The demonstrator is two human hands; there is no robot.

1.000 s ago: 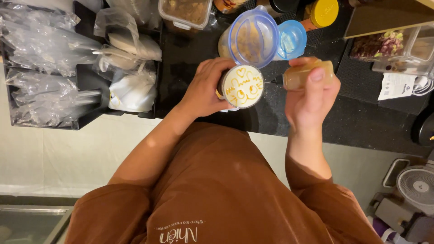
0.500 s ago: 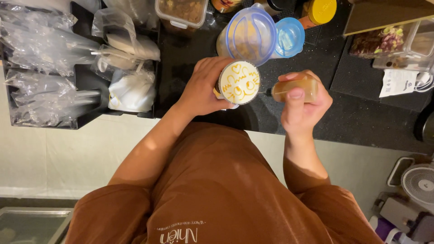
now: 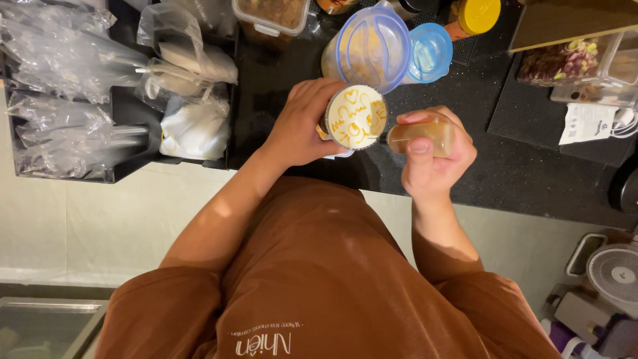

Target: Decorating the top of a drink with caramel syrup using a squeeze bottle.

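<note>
A person in a brown shirt, seen from above, finishes a cream-topped cup [image 3: 357, 117] with lines of golden sauce at a black tabletop [image 3: 505, 166]. The left hand [image 3: 302, 123] wraps its fingers [image 3: 318, 90] round the cup's side, holding it just above centre of the frame; the right hand [image 3: 435, 156] is clenched on a soft squeeze bottle [image 3: 420, 135] of amber sauce, thumb pressed across its body, nozzle aimed at the cup's right rim and nearly touching it.

The white top already carries looping yellow curls and a small heart. To do this step well, the judgement from here is that the cup should be kept level and steady in the left hand while the right squeezes gently and evenly, the nozzle close above the cream without dipping into it; a hard squeeze would likely blot the fine lines. New strokes look best placed in the bare patches near the rim.

Just beyond the cup, toward the top of the frame, stand a tub with a large blue lid [image 3: 372, 46] and a smaller blue lid [image 3: 430, 52]; a yellow-capped bottle [image 3: 475, 16] is further right. At upper left, a black rack [image 3: 129, 113] holds clear plastic bags.
</note>
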